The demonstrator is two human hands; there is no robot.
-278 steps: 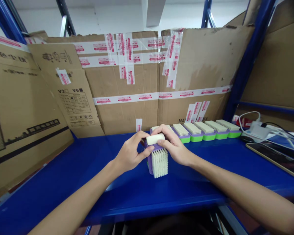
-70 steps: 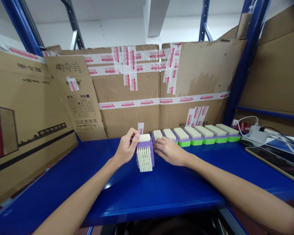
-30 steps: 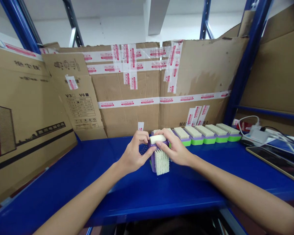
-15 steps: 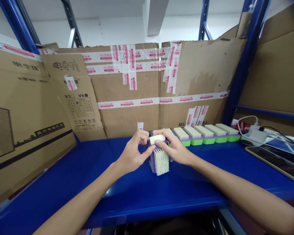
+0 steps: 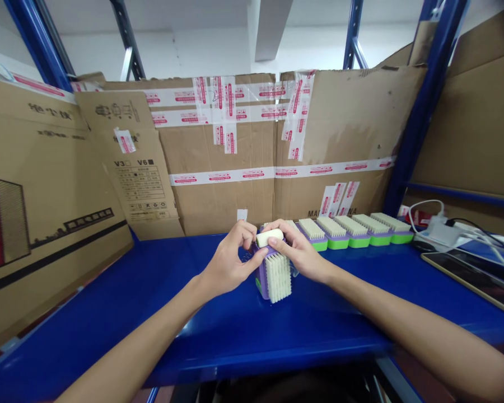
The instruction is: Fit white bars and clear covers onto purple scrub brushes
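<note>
A purple scrub brush (image 5: 278,279) with pale cream bristles is held upright over the blue tabletop, its bristles towards me. At its upper end sits a smooth, rounded cream bar (image 5: 270,238); I cannot tell whether it is attached. My right hand (image 5: 304,252) grips this bar, thumb on the near face and fingers over the top. My left hand (image 5: 231,258) is closed at the left, its thumb tip reaching the purple body below the bar and its fingers curled at the bar's left end. The brush's far side is hidden by the hands and bristles.
Several green and purple brushes (image 5: 351,230) stand bristles up in a row along the cardboard wall (image 5: 218,204). A phone (image 5: 472,274), a white charger (image 5: 441,229) and cables lie at the right. The blue table (image 5: 243,336) ends at a front edge near me.
The view has shifted slightly. Both hands keep nearly the same hold, and the brush and cream bar show only a very slight tilt.
</note>
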